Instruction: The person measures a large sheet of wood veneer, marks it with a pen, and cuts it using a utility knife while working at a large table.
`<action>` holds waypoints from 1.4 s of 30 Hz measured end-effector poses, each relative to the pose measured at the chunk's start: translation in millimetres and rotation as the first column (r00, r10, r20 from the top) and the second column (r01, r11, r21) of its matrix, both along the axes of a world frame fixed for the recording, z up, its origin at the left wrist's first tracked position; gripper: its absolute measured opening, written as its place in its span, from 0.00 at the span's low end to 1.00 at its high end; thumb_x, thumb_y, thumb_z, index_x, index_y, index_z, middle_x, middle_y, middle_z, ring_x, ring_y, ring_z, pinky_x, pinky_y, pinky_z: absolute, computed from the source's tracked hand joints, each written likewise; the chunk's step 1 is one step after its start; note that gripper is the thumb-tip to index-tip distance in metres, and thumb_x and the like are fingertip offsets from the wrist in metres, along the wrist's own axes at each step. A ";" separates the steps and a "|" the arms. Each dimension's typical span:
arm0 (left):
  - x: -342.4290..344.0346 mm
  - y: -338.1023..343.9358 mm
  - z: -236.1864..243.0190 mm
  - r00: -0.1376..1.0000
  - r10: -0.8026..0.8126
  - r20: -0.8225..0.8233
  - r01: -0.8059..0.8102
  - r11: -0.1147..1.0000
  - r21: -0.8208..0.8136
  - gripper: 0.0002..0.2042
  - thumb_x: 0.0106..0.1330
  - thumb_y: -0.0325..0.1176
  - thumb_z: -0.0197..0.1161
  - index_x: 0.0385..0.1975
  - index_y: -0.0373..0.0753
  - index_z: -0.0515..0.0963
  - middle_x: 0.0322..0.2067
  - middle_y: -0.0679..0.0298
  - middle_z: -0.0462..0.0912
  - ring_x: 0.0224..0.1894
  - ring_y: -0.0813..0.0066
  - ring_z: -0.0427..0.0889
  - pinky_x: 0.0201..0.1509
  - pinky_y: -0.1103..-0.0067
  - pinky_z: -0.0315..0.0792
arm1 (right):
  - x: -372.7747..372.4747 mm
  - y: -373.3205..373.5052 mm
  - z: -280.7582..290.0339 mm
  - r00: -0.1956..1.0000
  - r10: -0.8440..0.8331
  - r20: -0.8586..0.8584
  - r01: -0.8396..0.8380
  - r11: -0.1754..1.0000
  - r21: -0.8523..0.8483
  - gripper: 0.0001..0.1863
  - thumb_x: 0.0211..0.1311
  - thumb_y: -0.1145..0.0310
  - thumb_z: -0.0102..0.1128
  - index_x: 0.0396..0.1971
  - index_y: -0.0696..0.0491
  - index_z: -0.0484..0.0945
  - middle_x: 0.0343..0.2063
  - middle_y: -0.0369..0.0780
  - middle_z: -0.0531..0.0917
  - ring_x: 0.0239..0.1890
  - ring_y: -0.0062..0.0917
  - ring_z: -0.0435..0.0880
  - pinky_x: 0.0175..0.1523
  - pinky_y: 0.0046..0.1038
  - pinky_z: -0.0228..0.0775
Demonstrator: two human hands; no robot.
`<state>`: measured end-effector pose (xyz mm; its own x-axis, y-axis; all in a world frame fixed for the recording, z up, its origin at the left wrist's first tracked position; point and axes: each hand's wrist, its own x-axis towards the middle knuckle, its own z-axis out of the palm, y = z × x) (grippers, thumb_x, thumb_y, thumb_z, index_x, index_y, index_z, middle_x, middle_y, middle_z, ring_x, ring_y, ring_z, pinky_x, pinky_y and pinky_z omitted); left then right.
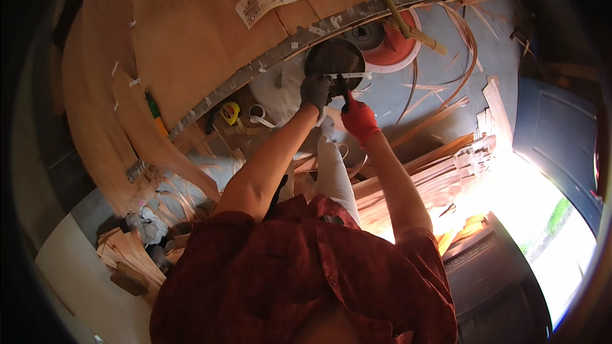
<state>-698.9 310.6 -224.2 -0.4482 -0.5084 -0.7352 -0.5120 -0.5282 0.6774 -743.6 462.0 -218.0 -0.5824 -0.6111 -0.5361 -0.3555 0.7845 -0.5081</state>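
Observation:
My left hand [314, 92], in a dark grey glove, is closed at the near rim of a dark round bucket [333, 56]. What its fingers grip is hidden. Beside it, my right hand [361, 121] wears a red glove and is closed around a slim black handle [344, 87], whose tool I cannot make out. A pale, narrow strip with dark spots [349, 75] lies crosswise just beyond both hands, over the bucket's near edge. Whether either hand touches that strip is unclear.
A wooden sheet-covered worktop [191, 44] curves across the far side, with a banknote [268, 0] on it. A red round tub [392, 48], a yellow tape measure [230, 113] and a white tape roll [257, 112] are near. Veneer strips [421, 178] pile up at right, by a bright doorway [542, 210].

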 end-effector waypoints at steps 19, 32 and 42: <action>215.4 -113.4 107.7 0.957 0.194 -0.216 -0.235 0.954 -0.188 0.08 0.59 0.34 0.64 0.26 0.34 0.80 0.19 0.65 0.77 0.18 0.77 0.74 0.20 0.78 0.68 | -4.0 -21.2 -33.1 0.959 0.265 -0.102 -0.243 0.951 0.191 0.27 0.66 0.60 0.41 0.65 0.46 0.62 0.42 0.49 0.84 0.44 0.43 0.85 0.45 0.48 0.75; 611.1 -189.4 370.9 0.780 0.615 -0.113 -0.479 0.471 -0.741 0.06 0.55 0.23 0.52 0.19 0.32 0.77 0.10 0.63 0.70 0.07 0.74 0.68 0.09 0.78 0.58 | 22.2 -47.4 -57.9 0.937 0.332 -0.110 -0.303 0.928 0.219 0.33 0.64 0.62 0.42 0.71 0.49 0.53 0.44 0.49 0.84 0.45 0.41 0.85 0.49 0.43 0.74; 627.8 -149.6 435.8 0.908 -0.146 0.392 0.376 0.698 -0.610 0.08 0.62 0.34 0.60 0.29 0.37 0.82 0.18 0.61 0.81 0.18 0.73 0.80 0.23 0.74 0.72 | 174.6 -133.4 149.3 0.984 0.170 0.053 -0.117 0.840 -0.530 0.16 0.55 0.62 0.63 0.42 0.53 0.84 0.35 0.47 0.86 0.42 0.34 0.86 0.46 0.31 0.77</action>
<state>-71.1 161.0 211.6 -0.4623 -0.8048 -0.3722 -0.7886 0.1812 0.5876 -569.0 328.6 -68.6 -0.4298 -0.8886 -0.1604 -0.3730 0.3365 -0.8647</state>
